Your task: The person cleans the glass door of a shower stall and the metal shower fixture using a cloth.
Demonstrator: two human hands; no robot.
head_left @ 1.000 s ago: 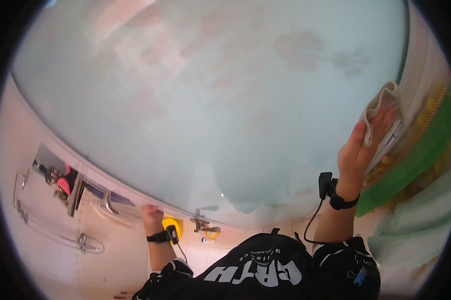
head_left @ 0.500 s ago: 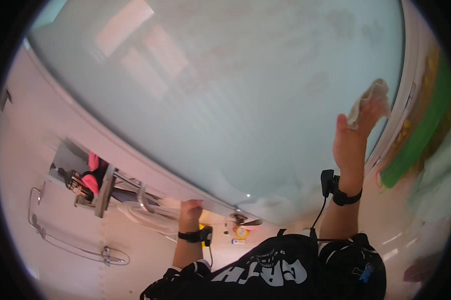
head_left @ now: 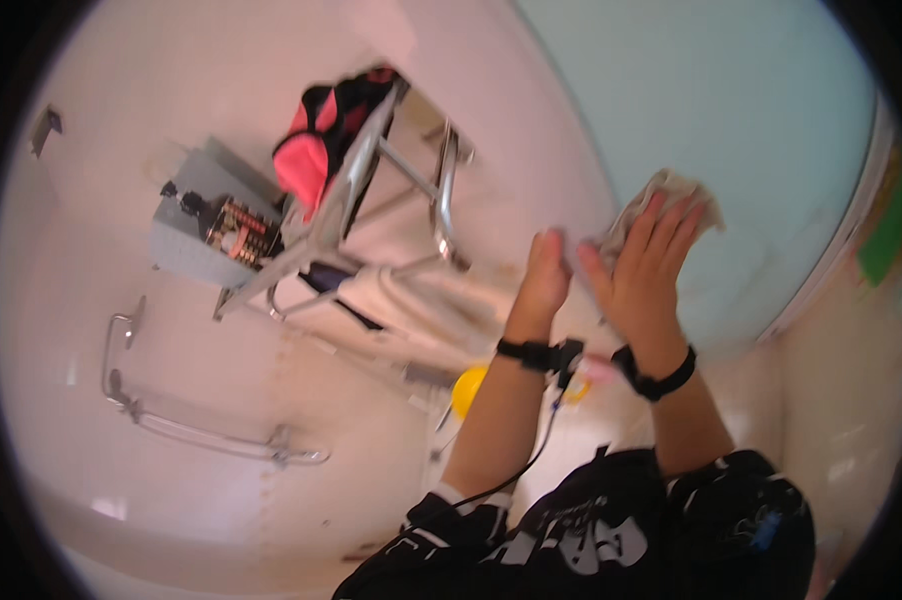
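My right hand [head_left: 653, 275] lies with fingers spread over a crumpled beige cloth [head_left: 671, 184], pressing it against the pale blue-green frosted pane [head_left: 741, 110] close to its left edge. The cloth sticks out past the fingertips. To its left, my left hand [head_left: 544, 280] grips the pale door frame [head_left: 511, 130] beside the pane; its thumb shows, while most of its fingers are hidden. Each wrist wears a black strap, and a cable runs from the left one.
Left of the door stands a metal rack [head_left: 346, 200] with a pink and black cloth item [head_left: 316, 150] on it. A grey box [head_left: 186, 235] and a shower fitting [head_left: 221, 440] are on the wall. Something yellow [head_left: 466, 392] sits below my left wrist. A green object [head_left: 886, 230] is far right.
The view has swung left, showing more rack and wall. My right hand has carried the cloth from the pane's right side to its left, near my left hand, which stays at the frame.
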